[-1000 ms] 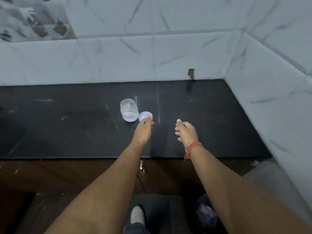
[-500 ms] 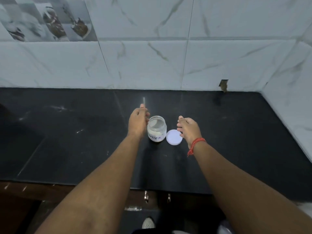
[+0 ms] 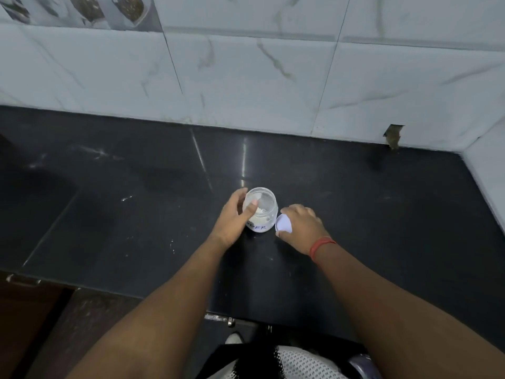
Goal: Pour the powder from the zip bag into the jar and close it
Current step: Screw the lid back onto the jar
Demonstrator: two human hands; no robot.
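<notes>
A small clear jar (image 3: 263, 212) with white powder in the bottom and a handwritten label stands open on the black counter (image 3: 369, 214). My left hand (image 3: 232, 217) grips the jar from its left side, thumb across the front. The white round lid (image 3: 283, 223) is just right of the jar, tilted up off the counter. My right hand (image 3: 300, 228) holds it by the edge, fingers curled over the top and thumb below. No zip bag is in view.
White marble-pattern wall tiles (image 3: 246, 77) close off the counter at the back and at the right. A chipped hole in the tile (image 3: 393, 135) sits near the back right corner. The counter's front edge (image 3: 175, 299) runs above dark cabinets.
My left hand has closed round the jar. My right hand moved onto the lid and tipped it up from lying flat. The camera has come closer.
</notes>
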